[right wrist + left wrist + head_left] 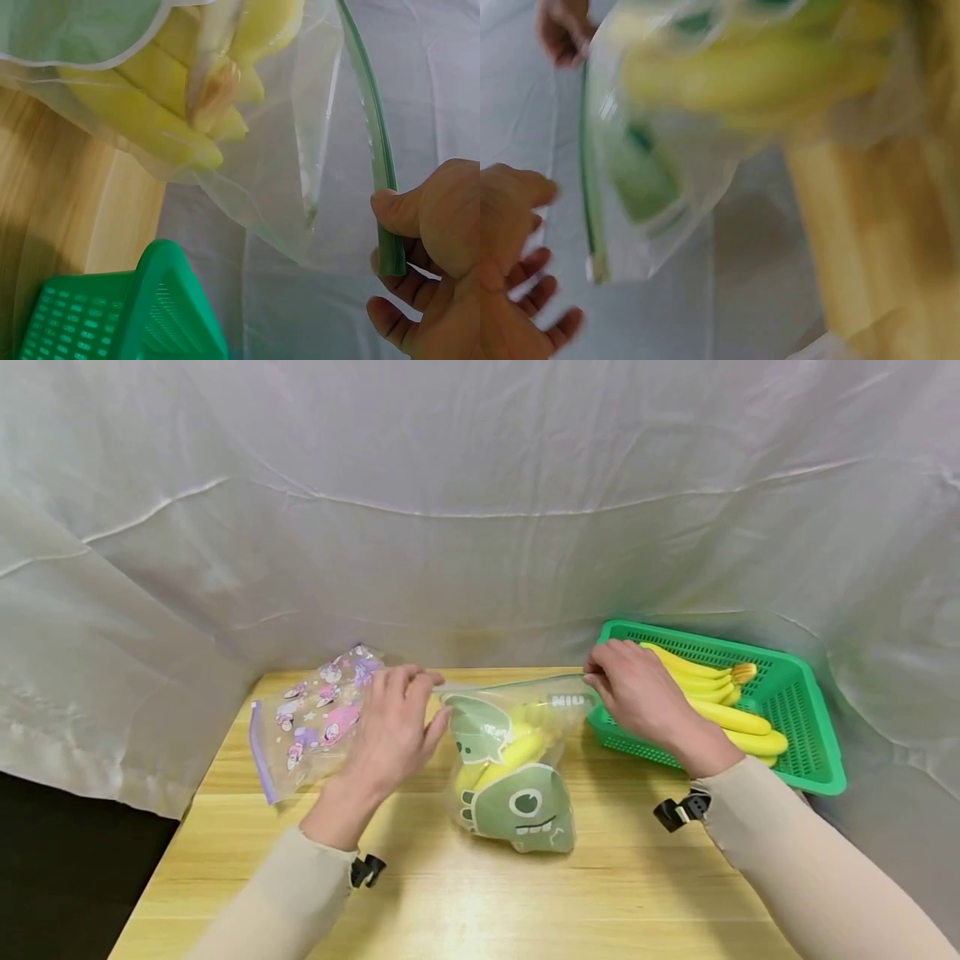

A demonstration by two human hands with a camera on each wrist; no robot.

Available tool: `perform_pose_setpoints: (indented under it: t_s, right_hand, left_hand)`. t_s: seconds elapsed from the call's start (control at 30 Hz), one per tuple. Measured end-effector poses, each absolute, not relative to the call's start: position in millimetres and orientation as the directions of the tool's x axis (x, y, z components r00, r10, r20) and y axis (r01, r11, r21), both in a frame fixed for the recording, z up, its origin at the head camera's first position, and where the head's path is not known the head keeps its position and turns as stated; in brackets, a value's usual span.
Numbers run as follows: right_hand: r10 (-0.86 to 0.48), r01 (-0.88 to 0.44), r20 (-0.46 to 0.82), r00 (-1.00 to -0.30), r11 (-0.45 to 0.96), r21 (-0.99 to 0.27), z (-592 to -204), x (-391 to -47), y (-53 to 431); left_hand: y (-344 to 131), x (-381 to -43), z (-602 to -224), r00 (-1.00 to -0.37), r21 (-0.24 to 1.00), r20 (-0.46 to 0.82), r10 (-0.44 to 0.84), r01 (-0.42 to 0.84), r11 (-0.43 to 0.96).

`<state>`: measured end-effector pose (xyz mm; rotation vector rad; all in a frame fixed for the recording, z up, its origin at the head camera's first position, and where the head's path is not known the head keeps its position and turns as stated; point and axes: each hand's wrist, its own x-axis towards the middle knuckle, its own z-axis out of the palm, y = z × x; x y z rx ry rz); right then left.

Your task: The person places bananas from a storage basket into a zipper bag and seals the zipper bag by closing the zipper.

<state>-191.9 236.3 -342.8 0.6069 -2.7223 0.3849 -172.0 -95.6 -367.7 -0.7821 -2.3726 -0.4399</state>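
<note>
A clear zip bag printed with a green cartoon monster stands upright over the table with bananas inside. My right hand pinches the right end of its green zip strip between thumb and fingers. Beside the strip's other end is my left hand, its fingers spread and loosely bent. In the left wrist view a gap shows between those fingers and the slider at the strip's end. The bag's top edge runs nearly straight between both hands.
A green plastic basket with more bananas stands at the right. On the left lies a second clear bag with pink and purple prints and a purple zip. Grey cloth hangs behind the wooden table.
</note>
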Motion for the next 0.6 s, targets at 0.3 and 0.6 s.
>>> perform_pose_setpoints:
  t_s: [0.3,0.6]
  right_hand:
    - [-0.295,-0.373,0.332,-0.896,0.904,-0.206,-356,-218,233]
    - [-0.315,-0.383,0.253,-0.915,0.877,-0.290,-374,-204,222]
  left_hand:
    - [-73,-156,-417,-0.796,0.259,0.333,0.506,0.593,0.763]
    - [-67,-160,-440,-0.846,0.323,0.175,0.504,0.533,0.782]
